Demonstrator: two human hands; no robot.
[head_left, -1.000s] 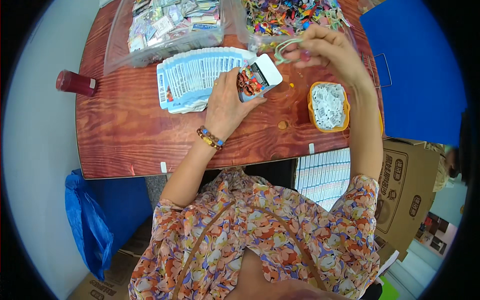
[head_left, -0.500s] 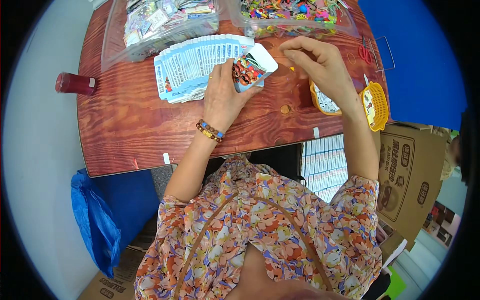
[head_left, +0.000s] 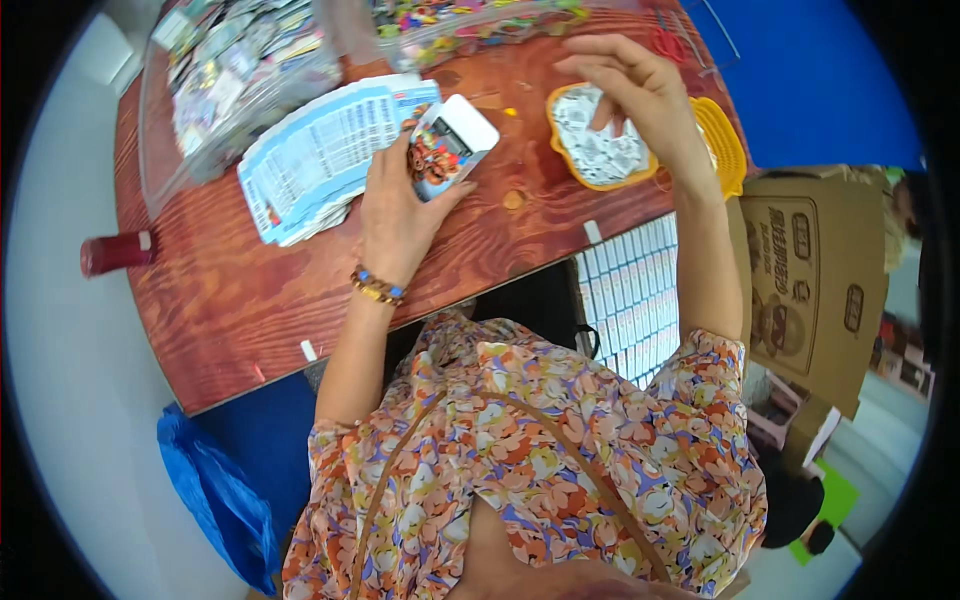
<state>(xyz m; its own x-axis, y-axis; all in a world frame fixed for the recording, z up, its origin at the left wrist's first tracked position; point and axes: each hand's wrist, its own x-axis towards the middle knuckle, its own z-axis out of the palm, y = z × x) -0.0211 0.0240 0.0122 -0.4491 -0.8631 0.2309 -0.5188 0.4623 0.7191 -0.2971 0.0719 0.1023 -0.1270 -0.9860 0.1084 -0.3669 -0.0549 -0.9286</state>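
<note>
My left hand (head_left: 398, 215) is closed around a small picture-printed carton (head_left: 437, 162), its white top flap standing up at the end away from me. Beside it, a fan of flat blue-and-white cartons (head_left: 318, 150) spreads over the table. My right hand (head_left: 648, 98) hovers above a yellow basket (head_left: 560, 148) of small white printed packets (head_left: 592, 140). Its fingers are stretched and apart, and I see nothing between them. Part of the basket is hidden under that hand.
Clear plastic bins hold flat packets (head_left: 235, 75) and colourful trinkets (head_left: 460, 15) at the far side. Another yellow basket (head_left: 722, 140) stands right, near red scissors (head_left: 670, 42). A red cylinder (head_left: 118, 252) lies left. A large cardboard box (head_left: 815, 270) stands beyond the table's right edge.
The whole view has turned and shifted, so the table's things sit further left. My right hand's fingers have spread, and more of the packet basket shows. The left hand keeps the carton.
</note>
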